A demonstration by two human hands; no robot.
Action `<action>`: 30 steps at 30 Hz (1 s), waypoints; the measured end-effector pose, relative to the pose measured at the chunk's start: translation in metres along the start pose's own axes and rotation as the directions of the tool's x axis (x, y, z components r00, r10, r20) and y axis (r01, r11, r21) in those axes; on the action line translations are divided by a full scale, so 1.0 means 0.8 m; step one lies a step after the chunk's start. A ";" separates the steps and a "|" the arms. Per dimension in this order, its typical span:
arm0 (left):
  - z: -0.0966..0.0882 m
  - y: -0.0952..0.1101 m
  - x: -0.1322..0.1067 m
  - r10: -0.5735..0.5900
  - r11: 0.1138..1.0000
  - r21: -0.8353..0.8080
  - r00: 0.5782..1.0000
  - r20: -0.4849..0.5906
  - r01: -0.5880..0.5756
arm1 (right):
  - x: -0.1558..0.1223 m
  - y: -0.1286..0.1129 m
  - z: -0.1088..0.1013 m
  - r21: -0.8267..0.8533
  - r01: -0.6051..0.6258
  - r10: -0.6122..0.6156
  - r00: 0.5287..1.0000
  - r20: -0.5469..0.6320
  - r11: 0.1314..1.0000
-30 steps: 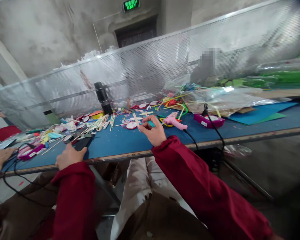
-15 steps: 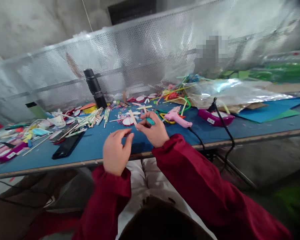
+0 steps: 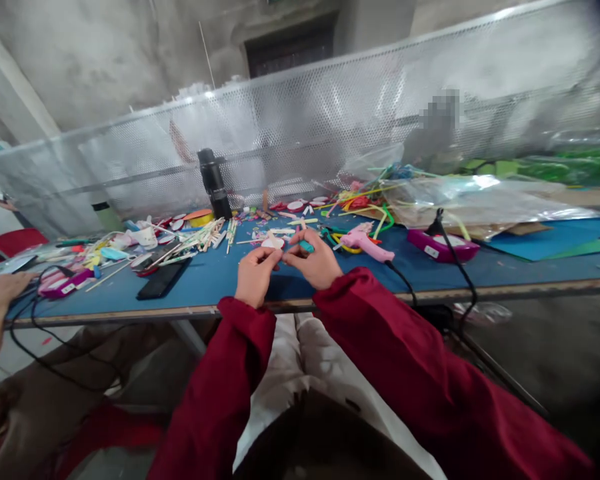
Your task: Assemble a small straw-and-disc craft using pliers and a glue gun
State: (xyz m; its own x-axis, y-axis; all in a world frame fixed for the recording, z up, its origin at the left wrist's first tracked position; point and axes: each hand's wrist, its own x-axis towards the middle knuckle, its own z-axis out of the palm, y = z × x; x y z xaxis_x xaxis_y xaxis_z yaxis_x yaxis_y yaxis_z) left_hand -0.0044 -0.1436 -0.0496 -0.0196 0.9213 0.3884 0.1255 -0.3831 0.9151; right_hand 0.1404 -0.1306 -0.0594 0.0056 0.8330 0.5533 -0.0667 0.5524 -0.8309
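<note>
In the head view my left hand point(image 3: 255, 275) and my right hand point(image 3: 316, 260) meet over the front part of the blue table, fingertips nearly touching. My left thumb and index finger are pinched together; what they hold, if anything, is too small to make out. My right hand is curled round a small teal object point(image 3: 307, 246), its kind unclear, and its thumb and index finger are also pinched towards the left. Just behind the fingertips lies a white disc with a red rim point(image 3: 271, 243). A pink glue gun point(image 3: 365, 241) rests to the right of my right hand.
A black phone point(image 3: 163, 279), bundled paper sticks point(image 3: 205, 239) and a black bottle point(image 3: 214, 183) stand or lie leftward. On the right are a purple box point(image 3: 443, 247) with a black cable and plastic sheeting point(image 3: 480, 197). Another person's hand point(image 3: 5, 290) rests at the far left.
My left hand has moved up and right to meet my right hand, and its fingers have closed. The pale flat stick in my right fingers no longer shows clearly. Another person's hand has come into view.
</note>
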 end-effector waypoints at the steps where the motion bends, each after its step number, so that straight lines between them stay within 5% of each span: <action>1: -0.001 -0.002 -0.001 0.006 1.000 0.001 1.000 0.004 -0.006 | -0.001 -0.002 0.000 0.000 -0.006 0.006 1.000 0.030 1.000; 3: -0.003 -0.006 -0.002 0.029 1.000 0.011 1.000 -0.004 -0.029 | -0.003 -0.007 0.000 -0.037 0.026 -0.025 1.000 0.008 0.999; 6: -0.004 -0.009 -0.003 0.051 0.997 0.054 0.998 0.029 -0.053 | -0.006 -0.016 -0.002 0.036 0.086 -0.077 0.977 -0.201 0.996; 11: -0.002 -0.008 -0.003 -0.013 0.993 0.118 0.989 0.150 -0.005 | -0.014 -0.027 -0.003 0.095 0.194 -0.158 0.941 -0.300 0.976; 15: -0.003 -0.007 -0.004 -0.076 0.997 0.000 0.983 0.165 0.077 | -0.019 -0.028 -0.005 0.032 0.216 -0.201 0.944 -0.263 0.976; 19: -0.001 -0.004 -0.005 -0.051 0.998 -0.013 0.985 0.164 0.054 | -0.020 -0.025 -0.007 -0.074 0.234 -0.246 0.914 -0.324 0.969; 30: 0.000 -0.005 -0.008 -0.023 1.000 0.010 0.976 0.215 0.021 | -0.014 -0.019 -0.009 -0.204 0.202 -0.252 0.931 -0.263 0.958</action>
State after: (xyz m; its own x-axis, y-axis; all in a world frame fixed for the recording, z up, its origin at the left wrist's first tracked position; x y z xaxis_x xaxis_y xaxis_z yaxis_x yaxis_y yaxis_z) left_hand -0.0051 -0.1477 -0.0554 0.1914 0.9225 0.3352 0.1346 -0.3630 0.9220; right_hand 0.1488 -0.1481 -0.0536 0.2848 0.6448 0.7093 0.1408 0.7038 -0.6963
